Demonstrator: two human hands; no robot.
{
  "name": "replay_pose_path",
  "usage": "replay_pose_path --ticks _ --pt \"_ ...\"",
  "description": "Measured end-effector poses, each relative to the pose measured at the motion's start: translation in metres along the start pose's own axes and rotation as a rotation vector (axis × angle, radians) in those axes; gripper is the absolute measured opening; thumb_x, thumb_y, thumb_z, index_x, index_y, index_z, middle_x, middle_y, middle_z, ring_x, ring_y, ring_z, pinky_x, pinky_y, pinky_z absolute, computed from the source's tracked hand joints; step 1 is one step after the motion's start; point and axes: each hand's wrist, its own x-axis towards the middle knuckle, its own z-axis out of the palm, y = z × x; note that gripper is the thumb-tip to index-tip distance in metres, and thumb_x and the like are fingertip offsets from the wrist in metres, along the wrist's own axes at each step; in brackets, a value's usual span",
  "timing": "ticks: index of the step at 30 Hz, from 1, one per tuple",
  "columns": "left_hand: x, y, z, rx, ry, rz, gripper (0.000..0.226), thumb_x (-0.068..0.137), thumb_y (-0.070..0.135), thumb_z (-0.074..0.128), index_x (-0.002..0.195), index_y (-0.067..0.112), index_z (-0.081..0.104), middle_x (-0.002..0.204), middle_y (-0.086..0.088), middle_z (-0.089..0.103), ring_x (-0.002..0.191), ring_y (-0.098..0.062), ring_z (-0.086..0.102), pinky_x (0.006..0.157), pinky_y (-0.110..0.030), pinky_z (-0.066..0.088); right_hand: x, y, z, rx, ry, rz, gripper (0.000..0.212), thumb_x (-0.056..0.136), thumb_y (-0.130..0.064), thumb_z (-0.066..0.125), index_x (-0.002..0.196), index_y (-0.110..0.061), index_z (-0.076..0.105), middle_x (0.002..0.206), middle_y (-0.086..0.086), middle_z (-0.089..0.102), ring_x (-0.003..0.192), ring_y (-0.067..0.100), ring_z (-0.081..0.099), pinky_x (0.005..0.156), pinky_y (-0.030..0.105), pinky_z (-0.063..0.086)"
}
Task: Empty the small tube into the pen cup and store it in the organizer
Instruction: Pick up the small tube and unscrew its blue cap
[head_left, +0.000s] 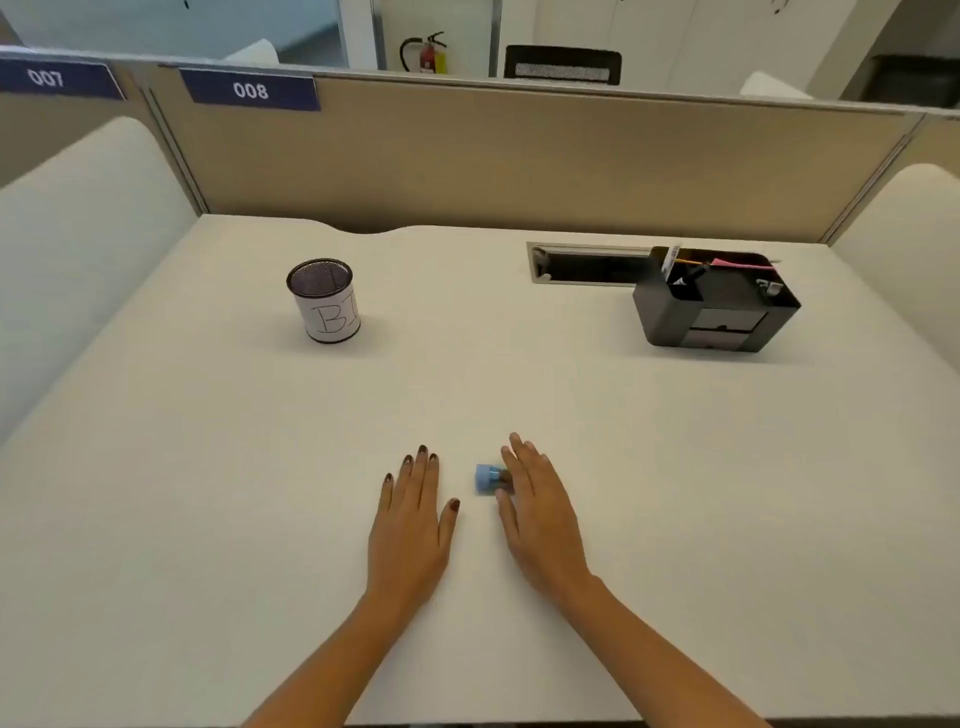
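Small blue plastic tube (489, 478) lies on the white desk (675, 467), touching the right hand (540, 512) at its nine o'clock, fingers extended, not gripping; left hand (413, 525) flat, released.

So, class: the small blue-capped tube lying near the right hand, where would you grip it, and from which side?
Grip the small tube across its body just behind the blue cap, coming down from above with the right hand. It lies on its side on the desk, cap pointing left, so thumb and fingers can pinch its two long sides. That hand is already beside it and partly hides the body.
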Motion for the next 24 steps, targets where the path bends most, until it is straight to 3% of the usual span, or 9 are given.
replay_pose_path --ticks 5,10,14,16,18,20,21,22,24 --pt "-0.007 -0.001 -0.001 0.070 0.033 0.014 0.059 0.100 0.036 0.031 0.152 0.016 0.011 0.161 0.001 0.012 0.148 -0.015 0.011 0.120 -0.032 0.002 0.000 -0.002 -0.003 0.009 0.024 0.086 0.039 0.099 -0.009 0.054 0.138 -0.007 0.054 0.153 0.009 0.046 0.139 0.027 0.046 0.118 0.038 0.033" --pt "-0.007 0.005 -0.006 0.041 -0.011 -0.020 0.057 0.101 0.035 0.028 0.152 0.017 0.009 0.161 0.001 0.010 0.148 -0.014 0.006 0.119 -0.031 -0.003 0.001 -0.002 -0.005 0.091 0.025 0.172 0.033 0.099 -0.013 0.056 0.132 -0.008 0.057 0.145 0.005 0.054 0.132 0.021 0.049 0.109 0.028 0.037" --pt "0.001 0.027 -0.023 -0.422 -0.035 -0.240 0.051 0.102 0.035 0.027 0.151 0.022 0.017 0.159 0.003 0.022 0.147 -0.014 0.014 0.117 -0.028 0.004 0.001 -0.010 -0.012 0.281 0.059 0.247 0.024 0.098 -0.011 0.059 0.121 -0.011 0.060 0.116 0.001 0.065 0.104 0.017 0.060 0.088 0.019 0.043" --pt "0.009 0.041 -0.036 -0.734 -0.059 -0.409 0.045 0.103 0.038 0.028 0.146 0.027 0.032 0.153 0.005 0.037 0.142 -0.016 0.030 0.112 -0.026 0.018 0.001 -0.020 -0.017 0.424 0.052 0.291 0.019 0.096 -0.011 0.062 0.114 -0.015 0.062 0.101 -0.005 0.066 0.086 0.013 0.061 0.076 0.015 0.046" --pt "0.014 0.053 -0.048 -1.051 -0.113 -0.525 0.039 0.103 0.039 0.027 0.131 0.027 0.052 0.140 0.004 0.053 0.130 -0.018 0.048 0.110 -0.032 0.032 0.000 -0.032 -0.020 0.549 0.013 0.350 0.017 0.095 -0.017 0.064 0.112 -0.020 0.062 0.093 -0.008 0.067 0.073 0.010 0.062 0.067 0.019 0.051" --pt "0.018 0.061 -0.056 -1.278 -0.169 -0.583 0.041 0.103 0.037 0.028 0.116 0.021 0.063 0.127 0.001 0.065 0.112 -0.020 0.064 0.098 -0.035 0.049 -0.001 -0.043 -0.021 0.660 -0.018 0.403 0.014 0.096 -0.024 0.063 0.110 -0.021 0.063 0.082 -0.006 0.068 0.059 0.004 0.060 0.057 0.019 0.051" --pt "0.020 0.065 -0.059 -1.342 -0.178 -0.593 0.044 0.103 0.038 0.027 0.114 0.018 0.065 0.121 0.000 0.069 0.103 -0.020 0.068 0.084 -0.034 0.055 -0.001 -0.049 -0.022 0.722 -0.028 0.432 0.013 0.097 -0.026 0.061 0.109 -0.021 0.063 0.077 -0.005 0.068 0.053 0.003 0.058 0.053 0.017 0.050" --pt "0.020 0.068 -0.062 -1.392 -0.183 -0.599 0.046 0.103 0.040 0.027 0.113 0.016 0.065 0.117 -0.001 0.071 0.093 -0.020 0.071 0.067 -0.032 0.057 -0.001 -0.055 -0.023 0.787 -0.038 0.463 0.014 0.098 -0.027 0.059 0.109 -0.021 0.063 0.074 -0.004 0.068 0.051 0.004 0.058 0.052 0.017 0.049" --pt "0.021 0.075 -0.068 -1.463 -0.187 -0.615 0.048 0.102 0.042 0.028 0.111 0.014 0.065 0.113 -0.003 0.072 0.072 -0.020 0.069 0.041 -0.027 0.047 0.001 -0.064 -0.025 0.909 -0.062 0.508 0.016 0.100 -0.028 0.055 0.111 -0.019 0.063 0.075 -0.002 0.069 0.056 0.009 0.061 0.053 0.024 0.052"
